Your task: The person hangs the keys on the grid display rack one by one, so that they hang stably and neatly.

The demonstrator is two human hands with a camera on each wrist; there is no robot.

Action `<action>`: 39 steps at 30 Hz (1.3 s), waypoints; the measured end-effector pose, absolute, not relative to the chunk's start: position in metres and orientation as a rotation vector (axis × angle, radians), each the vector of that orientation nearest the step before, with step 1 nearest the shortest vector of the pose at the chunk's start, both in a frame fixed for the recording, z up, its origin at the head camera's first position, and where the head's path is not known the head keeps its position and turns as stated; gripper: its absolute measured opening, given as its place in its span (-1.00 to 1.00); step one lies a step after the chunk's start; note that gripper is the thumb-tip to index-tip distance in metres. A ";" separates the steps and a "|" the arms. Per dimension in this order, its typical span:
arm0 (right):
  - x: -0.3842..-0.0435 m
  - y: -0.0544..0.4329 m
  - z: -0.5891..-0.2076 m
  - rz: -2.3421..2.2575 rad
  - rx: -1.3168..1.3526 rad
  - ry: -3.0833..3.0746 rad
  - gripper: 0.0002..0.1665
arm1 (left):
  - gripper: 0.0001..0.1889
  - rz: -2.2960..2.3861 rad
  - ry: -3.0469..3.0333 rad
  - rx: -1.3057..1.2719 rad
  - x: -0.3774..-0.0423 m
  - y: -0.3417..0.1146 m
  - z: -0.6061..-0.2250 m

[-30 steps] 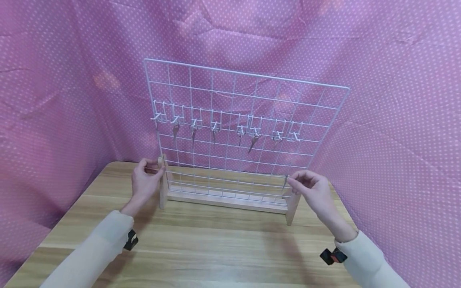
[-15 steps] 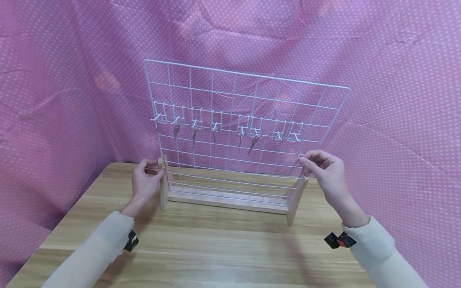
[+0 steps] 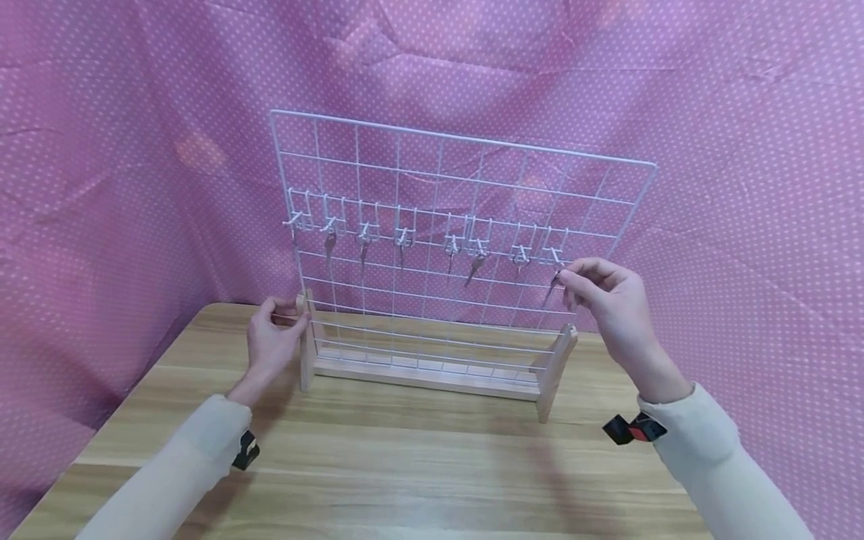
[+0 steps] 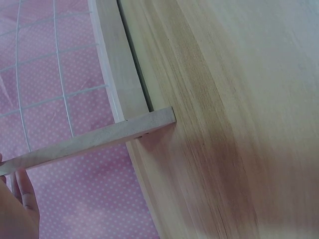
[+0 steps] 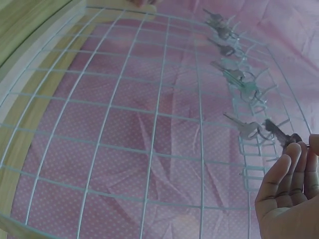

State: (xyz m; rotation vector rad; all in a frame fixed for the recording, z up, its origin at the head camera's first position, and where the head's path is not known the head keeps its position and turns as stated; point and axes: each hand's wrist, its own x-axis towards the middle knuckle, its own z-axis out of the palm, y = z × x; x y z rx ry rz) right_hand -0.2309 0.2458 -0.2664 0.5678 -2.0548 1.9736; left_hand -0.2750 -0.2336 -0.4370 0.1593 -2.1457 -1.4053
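Note:
My left hand (image 3: 268, 341) grips the left wooden upright (image 3: 307, 360) of a stand; in the left wrist view the fingers (image 4: 29, 199) lie against that upright. A white wire grid (image 3: 439, 136) rises from the stand, with a row of white hooks across it. Between thumb and fingertips my right hand (image 3: 610, 307) pinches a key (image 3: 551, 289), its blade pointing down and left. The key is just below the rightmost hook (image 3: 555, 256), which bears no key. In the right wrist view the pinched key (image 5: 279, 133) is beside a hanging key (image 5: 246, 129).
Several silver keys (image 3: 478, 264) hang from the other hooks. The stand's base bar (image 3: 432, 377) and right upright (image 3: 555, 375) sit on the wooden table (image 3: 405, 465). Pink dotted cloth (image 3: 756, 225) surrounds the back and sides.
My right hand has risen with the key from beside the right upright to just under the rightmost hook. The left hand stays on its upright.

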 end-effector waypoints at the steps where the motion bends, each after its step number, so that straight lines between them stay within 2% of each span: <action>1: -0.232 0.246 -0.266 1.985 0.566 -2.050 -0.92 | -0.67 -1.407 -2.144 0.157 -0.275 -0.234 -0.437; 14: -0.250 0.250 -0.271 2.203 0.498 -1.952 -0.92 | -0.66 -1.412 -2.134 0.143 -0.277 -0.232 -0.439; 26: -0.254 0.246 -0.275 2.214 0.425 -1.946 -0.87 | -0.65 -1.418 -2.146 0.144 -0.276 -0.231 -0.438; 39: -0.247 0.248 -0.281 2.170 0.414 -1.958 -0.93 | -0.64 -1.462 -2.135 0.162 -0.273 -0.232 -0.436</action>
